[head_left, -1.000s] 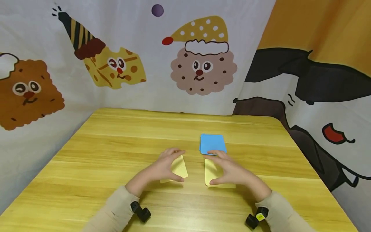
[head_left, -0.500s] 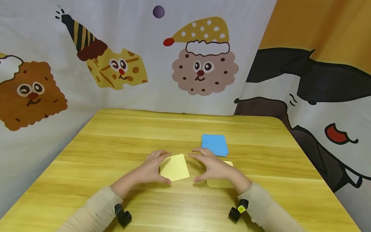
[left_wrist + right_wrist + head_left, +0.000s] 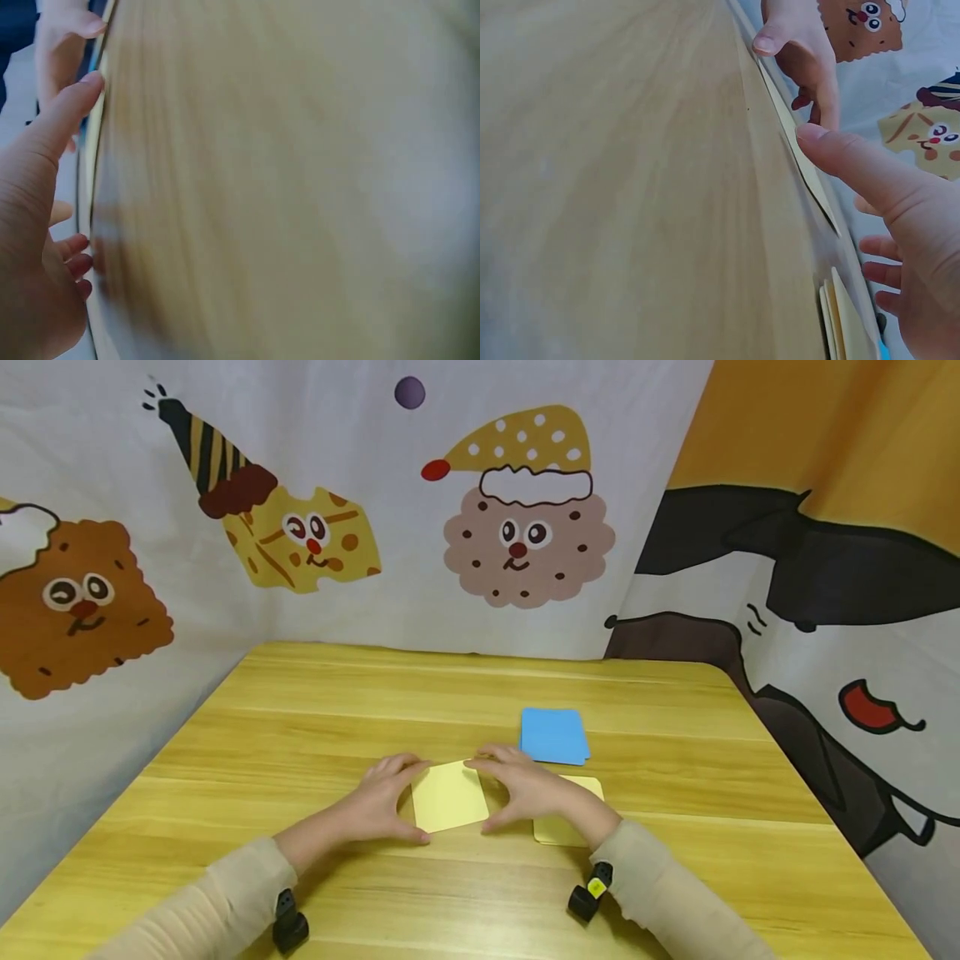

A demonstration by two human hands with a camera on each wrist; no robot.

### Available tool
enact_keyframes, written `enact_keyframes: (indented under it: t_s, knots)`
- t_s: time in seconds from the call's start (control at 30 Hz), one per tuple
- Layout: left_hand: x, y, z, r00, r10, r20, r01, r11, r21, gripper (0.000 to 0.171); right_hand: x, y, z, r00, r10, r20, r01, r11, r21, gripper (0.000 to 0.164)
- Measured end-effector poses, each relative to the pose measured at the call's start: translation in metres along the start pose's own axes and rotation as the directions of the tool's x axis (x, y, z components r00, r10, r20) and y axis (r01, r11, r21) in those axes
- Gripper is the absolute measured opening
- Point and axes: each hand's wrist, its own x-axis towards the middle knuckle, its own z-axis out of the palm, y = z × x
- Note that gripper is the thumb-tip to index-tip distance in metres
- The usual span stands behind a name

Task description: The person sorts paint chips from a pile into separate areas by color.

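A square yellow card [image 3: 450,797] lies on the wooden table between the two hands, turned slightly askew. My left hand [image 3: 381,800] is spread along its left side, thumb by the near corner and index finger by the far one. At the opposite side, the fingertips of my right hand [image 3: 525,792] are right at the far and near corners. Both hands keep a wide gap between thumb and fingers. Partly hidden under the right wrist is a small stack of yellow cards [image 3: 551,831]; its layered edges [image 3: 834,322] show in the right wrist view.
Blue square cards [image 3: 555,735] lie slightly fanned behind the yellow stack. The wooden table [image 3: 337,693] has its far edge against a white cloth backdrop [image 3: 405,618] printed with cartoon figures. Dark wrist devices [image 3: 288,927] sit on both sleeves.
My right hand has moved left from the yellow stack to the askew card's right side. My left hand has drawn left from over that card to its left edge.
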Motion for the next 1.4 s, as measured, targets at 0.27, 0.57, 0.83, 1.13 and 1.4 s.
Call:
enact_keyframes:
  t_s: [0.27,0.57,0.83,1.13,1.4]
  knots:
    - [-0.002,-0.002,0.003,0.999,0.032,0.004,-0.032,0.999,0.032,0.105,0.007,-0.001,0.002,0.998,0.017,0.059,-0.017,1.0,0.003,0.094]
    - [-0.001,0.0,-0.001,0.999,0.043,0.016,-0.043,0.999,0.001,0.1,0.013,-0.002,0.002,0.997,0.002,0.075,-0.002,1.0,0.0,0.089]
    - [0.002,-0.002,0.001,0.998,0.057,0.014,-0.057,0.998,0.007,0.101,0.013,-0.002,0.006,0.999,-0.018,0.031,0.018,1.0,-0.019,0.089]
    - [0.006,0.0,0.0,0.997,0.077,0.023,-0.077,0.997,0.004,0.101,0.01,-0.005,0.002,1.0,-0.026,0.011,0.026,0.999,0.028,0.091]
    - [0.012,0.01,-0.006,0.996,0.091,0.021,-0.09,0.994,-0.06,0.098,0.001,-0.003,-0.001,1.0,-0.01,-0.023,0.012,0.996,0.085,0.09]
